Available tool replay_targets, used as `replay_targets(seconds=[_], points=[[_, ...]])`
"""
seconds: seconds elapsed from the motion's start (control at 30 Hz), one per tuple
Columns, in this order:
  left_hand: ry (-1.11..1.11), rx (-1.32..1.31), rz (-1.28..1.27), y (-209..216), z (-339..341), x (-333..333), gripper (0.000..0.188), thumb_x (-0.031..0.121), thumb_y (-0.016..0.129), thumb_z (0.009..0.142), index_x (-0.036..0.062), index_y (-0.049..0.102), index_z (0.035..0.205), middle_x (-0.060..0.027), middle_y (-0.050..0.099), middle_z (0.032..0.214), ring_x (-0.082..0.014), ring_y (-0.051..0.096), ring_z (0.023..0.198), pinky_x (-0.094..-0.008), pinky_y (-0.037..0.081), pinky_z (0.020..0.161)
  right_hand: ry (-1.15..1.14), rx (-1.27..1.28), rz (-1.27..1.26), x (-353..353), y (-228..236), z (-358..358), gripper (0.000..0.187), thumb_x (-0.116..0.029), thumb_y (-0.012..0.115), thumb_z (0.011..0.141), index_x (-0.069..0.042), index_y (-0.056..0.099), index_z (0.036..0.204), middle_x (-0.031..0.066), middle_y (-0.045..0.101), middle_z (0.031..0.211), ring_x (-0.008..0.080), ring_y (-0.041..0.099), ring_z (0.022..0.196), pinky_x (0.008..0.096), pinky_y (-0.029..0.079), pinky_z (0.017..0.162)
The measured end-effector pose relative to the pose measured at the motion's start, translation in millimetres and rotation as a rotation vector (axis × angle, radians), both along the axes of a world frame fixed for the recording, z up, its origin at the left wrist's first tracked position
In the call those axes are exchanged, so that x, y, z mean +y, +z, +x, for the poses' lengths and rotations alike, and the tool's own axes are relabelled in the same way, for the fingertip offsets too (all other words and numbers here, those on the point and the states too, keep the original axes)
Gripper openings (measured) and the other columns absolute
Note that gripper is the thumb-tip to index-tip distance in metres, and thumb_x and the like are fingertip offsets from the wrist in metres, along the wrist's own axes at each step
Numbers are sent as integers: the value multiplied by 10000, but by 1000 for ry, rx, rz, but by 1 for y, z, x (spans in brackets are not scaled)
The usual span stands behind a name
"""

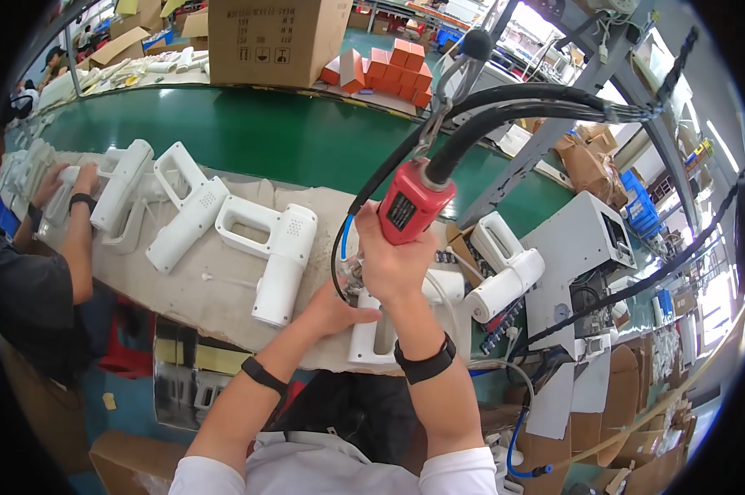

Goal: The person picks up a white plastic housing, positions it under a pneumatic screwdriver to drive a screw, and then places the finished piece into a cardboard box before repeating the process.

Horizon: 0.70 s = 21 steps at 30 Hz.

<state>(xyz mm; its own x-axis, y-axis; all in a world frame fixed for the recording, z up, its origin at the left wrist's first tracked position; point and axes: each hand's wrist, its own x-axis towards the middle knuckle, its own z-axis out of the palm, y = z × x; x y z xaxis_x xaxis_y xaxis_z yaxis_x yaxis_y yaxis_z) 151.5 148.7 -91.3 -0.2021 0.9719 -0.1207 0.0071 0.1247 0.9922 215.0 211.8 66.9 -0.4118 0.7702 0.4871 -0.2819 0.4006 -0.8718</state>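
Right hand (pixel 393 256): wrapped around red hanging power screwdriver (pixel 414 202). Left hand (pixel 339 309): pressed flat on white plastic gun-shaped housing (pixel 372 330), directly under the screwdriver. Matching white housings (pixel 278 243) lie left of it on grey cloth (pixel 224 289). Risk: housing shifts, bit slips off.

A large brown cardboard box (pixel 275 40), printed with dark marks on its near face, is seen at the far edge of the green surface (pixel 290 136). Just to its right, small orange and white cartons (pixel 385 70) are stacked in a loose pile. Further open brown cartons (pixel 129 37) are found at the far left, behind the surface. A black rectangular label (pixel 400 211) is fixed to the red tool body (pixel 414 202) near the middle. Crumpled brown cardboard (pixel 591 165) is piled at the right, and flat brown cardboard (pixel 129 462) lies on the floor at the near left.
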Motion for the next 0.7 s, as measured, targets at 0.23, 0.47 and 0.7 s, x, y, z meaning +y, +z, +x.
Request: replay_targets(seconds=[0.23,0.47,0.7], points=[[170,127,8,3,4,-4,1081,227,872,592,1,269,1460,-172,515,1325,-238,519,1196,-325,419,994,-97,105,59,-6,46,35,122,-89,661,876,4,583,893,20,540,577,93,502,454,231,381,422],[196,226,20,17,6,-4,1092,228,863,584,-12,255,1459,-185,516,1315,-267,521,1196,-333,418,998,-53,138,12,10,25,36,132,-87,665,875,8,574,888,22,543,602,90,493,455,231,376,427],[163,198,57,30,22,-13,901,236,850,629,11,367,1355,-161,549,1237,-265,544,1158,-372,437,967,-63,3,-15,6,-2,25,168,-120,681,871,-10,587,786,18,582,621,86,524,484,228,392,453]])
